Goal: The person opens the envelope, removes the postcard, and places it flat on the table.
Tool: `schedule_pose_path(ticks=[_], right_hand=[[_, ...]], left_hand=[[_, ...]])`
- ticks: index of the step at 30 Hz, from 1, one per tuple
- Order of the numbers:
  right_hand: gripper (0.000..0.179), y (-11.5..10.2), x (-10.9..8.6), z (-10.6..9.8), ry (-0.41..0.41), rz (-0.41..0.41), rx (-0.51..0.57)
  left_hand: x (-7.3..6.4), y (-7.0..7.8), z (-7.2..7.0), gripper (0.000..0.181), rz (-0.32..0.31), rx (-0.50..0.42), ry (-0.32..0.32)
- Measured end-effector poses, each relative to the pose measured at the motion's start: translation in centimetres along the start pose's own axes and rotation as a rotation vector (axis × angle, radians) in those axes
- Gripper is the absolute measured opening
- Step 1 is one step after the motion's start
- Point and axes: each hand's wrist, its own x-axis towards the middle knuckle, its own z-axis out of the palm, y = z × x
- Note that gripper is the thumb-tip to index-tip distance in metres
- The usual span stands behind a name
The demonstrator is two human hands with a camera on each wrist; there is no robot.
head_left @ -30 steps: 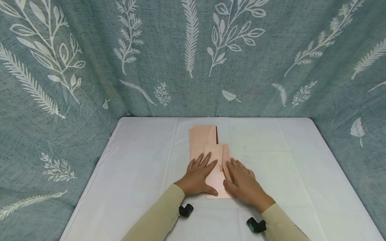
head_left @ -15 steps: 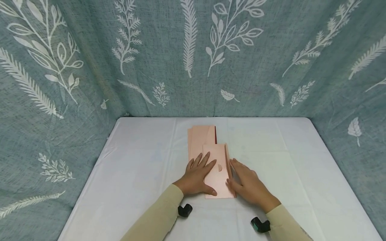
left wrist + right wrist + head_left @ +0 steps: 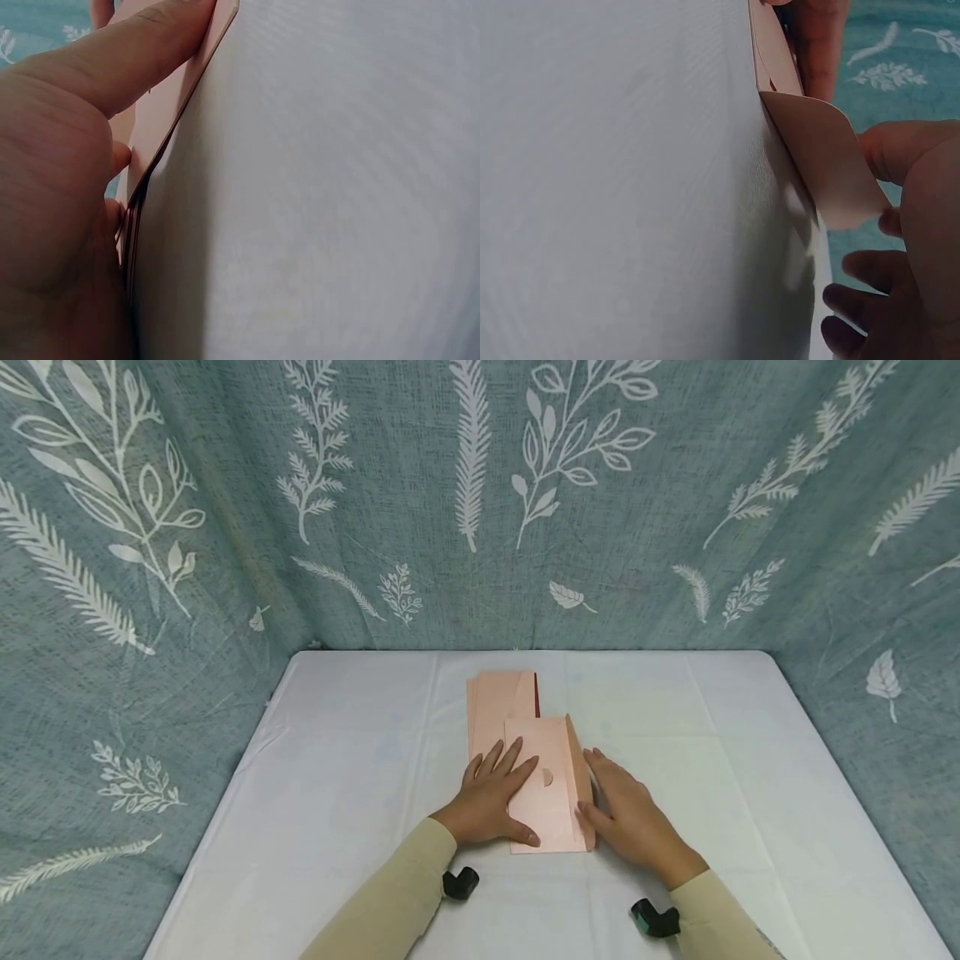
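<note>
A pale pink paper envelope [image 3: 553, 814] lies lengthwise on the white-covered table, a small half-round notch showing near its middle. Its long side flap [image 3: 579, 768] stands raised along the right edge. My left hand [image 3: 489, 795] rests on the envelope's left part with fingers spread and thumb near the bottom edge. At the flap, my right hand [image 3: 636, 818] has its fingers extended; in the right wrist view the thumb [image 3: 900, 150] touches the raised flap [image 3: 817, 150], the other fingers apart from each other.
More pink envelopes [image 3: 497, 706] are stacked behind, partly under the front one, with a dark red edge on their right. White cloth covers the table [image 3: 360, 743]. Blue-green leaf-patterned curtains [image 3: 405, 510] hang behind and at both sides.
The flap, folded over the envelope a second ago, has swung up and out to the right. My right hand has moved rightward with it. The left hand stays on the envelope.
</note>
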Motion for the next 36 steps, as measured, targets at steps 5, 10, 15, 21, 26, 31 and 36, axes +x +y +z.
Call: schedule_pose_path(ticks=[5,10,15,21,26,31,36], right_hand=[[0.078,0.3,-0.2,-0.1,0.011,0.017,-0.001],[0.077,1.0,-0.4,0.0,0.016,0.04,-0.024],[0.069,1.3,-0.5,0.1,-0.005,0.064,-0.063],[0.064,1.6,-0.6,0.3,-0.03,0.066,-0.085],[0.065,1.9,-0.6,0.6,-0.041,0.065,-0.079],[0.065,2.2,-0.7,0.6,-0.043,0.062,-0.078],[0.066,2.3,-0.8,0.5,-0.05,0.065,-0.066]], left_hand=[[0.0,0.0,0.0,0.125,-0.002,-0.005,0.001],[0.0,0.1,0.0,0.124,0.008,-0.018,0.002],[-0.1,0.2,-0.1,0.124,0.007,-0.02,0.004],[-0.1,0.3,-0.1,0.125,-0.007,-0.018,0.003],[-0.2,0.2,-0.2,0.124,-0.011,-0.045,0.0],[-0.2,0.4,-0.3,0.118,-0.005,-0.063,0.016],[0.2,1.1,-0.2,0.107,-0.022,-0.014,0.053]])
